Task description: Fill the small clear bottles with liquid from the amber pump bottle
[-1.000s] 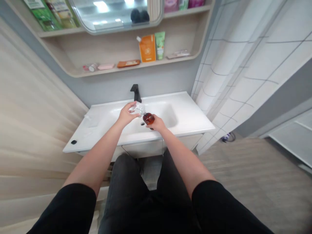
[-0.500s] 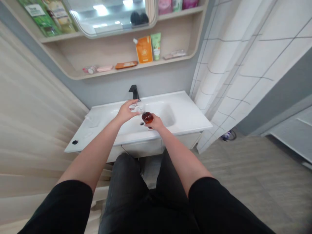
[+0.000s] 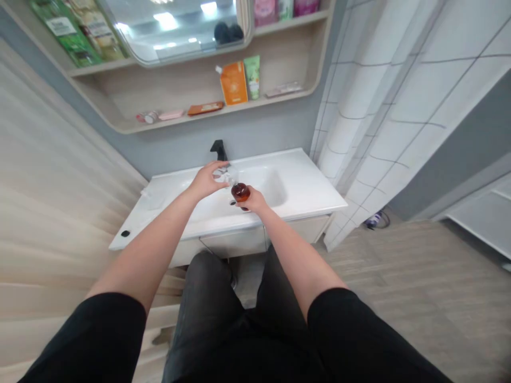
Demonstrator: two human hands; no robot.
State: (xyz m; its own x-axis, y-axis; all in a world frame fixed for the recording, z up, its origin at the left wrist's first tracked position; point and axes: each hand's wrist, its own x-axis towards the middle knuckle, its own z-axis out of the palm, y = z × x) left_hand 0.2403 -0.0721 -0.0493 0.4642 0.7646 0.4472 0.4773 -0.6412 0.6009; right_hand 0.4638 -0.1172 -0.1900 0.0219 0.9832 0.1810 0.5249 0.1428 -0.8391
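Over the white sink (image 3: 275, 186), my right hand (image 3: 255, 201) is wrapped round a reddish-amber bottle (image 3: 240, 192), tipped with its mouth end toward the left hand. My left hand (image 3: 205, 181) is closed round a small clear cup (image 3: 223, 174), its fingers and thumb on either side. The bottle's neck is right beside the cup; I cannot tell whether they touch or whether liquid is flowing. A round black cap (image 3: 125, 233) lies on the left front corner of the countertop (image 3: 307, 189).
Behind the hands stands a black faucet (image 3: 219, 150). Above it, a wall shelf (image 3: 155, 90) holds an orange pouch (image 3: 235, 84), a green tube (image 3: 252, 77) and small items. A beige curtain (image 3: 48, 175) hangs left; a white tiled curtain or panel (image 3: 351, 127) is at right.
Both hands keep their hold over the sink, the bottle's neck close to the clear cup. The view has shifted slightly; the cup appears to have turned a little.
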